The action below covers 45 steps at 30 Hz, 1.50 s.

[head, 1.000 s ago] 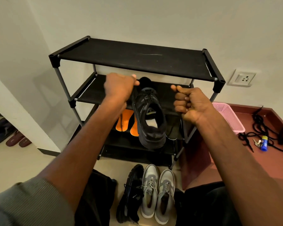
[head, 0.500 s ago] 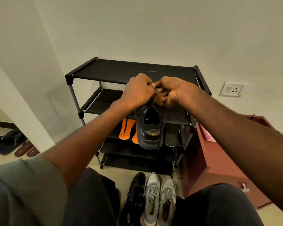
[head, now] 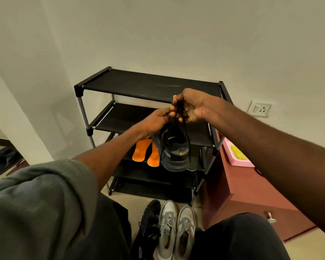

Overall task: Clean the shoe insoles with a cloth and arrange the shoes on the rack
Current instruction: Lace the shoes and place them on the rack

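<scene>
- Both arms stretched forward, hands meeting in front of the rack (head: 148, 87).
- Right hand (head: 192, 106) raised, fingers curled, grip pinching the laces (head: 185, 128).
- Left hand (head: 159, 119) just below, fingertips pinching the same laces.
- Black shoe (head: 174, 152) hangs from the laces, in the air before the middle shelves.
- Orange insoles (head: 146, 152) lean on a lower shelf.
- Grey shoes (head: 174, 233) and another black shoe (head: 148, 229) on the floor.
- Maroon cabinet (head: 251, 194) right, pink tray (head: 236, 156) on it; wall socket (head: 259, 109).
</scene>
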Available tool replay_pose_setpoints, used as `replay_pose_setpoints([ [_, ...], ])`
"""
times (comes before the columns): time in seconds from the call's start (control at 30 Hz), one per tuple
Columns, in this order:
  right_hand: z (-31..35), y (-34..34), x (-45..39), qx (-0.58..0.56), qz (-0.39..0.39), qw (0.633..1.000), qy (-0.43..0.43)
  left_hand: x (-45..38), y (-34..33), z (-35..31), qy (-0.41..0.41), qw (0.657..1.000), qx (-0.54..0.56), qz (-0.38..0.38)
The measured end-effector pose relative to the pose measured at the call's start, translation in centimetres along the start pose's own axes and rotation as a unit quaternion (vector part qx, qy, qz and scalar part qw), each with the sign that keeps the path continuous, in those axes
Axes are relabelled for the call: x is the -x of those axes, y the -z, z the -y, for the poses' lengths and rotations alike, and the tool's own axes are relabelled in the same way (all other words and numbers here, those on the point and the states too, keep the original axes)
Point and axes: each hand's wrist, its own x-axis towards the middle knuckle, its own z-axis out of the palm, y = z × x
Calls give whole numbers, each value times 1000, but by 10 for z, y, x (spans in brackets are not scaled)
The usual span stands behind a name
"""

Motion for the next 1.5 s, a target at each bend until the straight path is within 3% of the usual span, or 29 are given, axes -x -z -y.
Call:
replay_pose_setpoints([
  [0.13,3,11,12,-19,2,1000,22,-11,-10,9,-3,1000,6,10],
  [0.27,36,30,35,-54,-8,994,98,-12,-12,17,-11,1000,12,1],
  [0.63,133,33,111,-50,-123,964,232,-21,-18,11,-6,999,-20,-34],
  [0.83,124,23,117,-85,-132,937,313,-28,-17,6,0,998,-38,-54],
  [1.03,76,16,105,-7,-88,911,403,-38,-7,1,34,998,-19,-45],
  [1.27,3,2,70,28,-80,927,365,-43,4,7,65,995,18,-77],
  [1.37,-28,0,49,95,-112,926,349,-44,9,12,68,996,27,-60],
  [1.5,-53,3,20,187,-113,939,266,-44,15,13,85,992,56,-70],
])
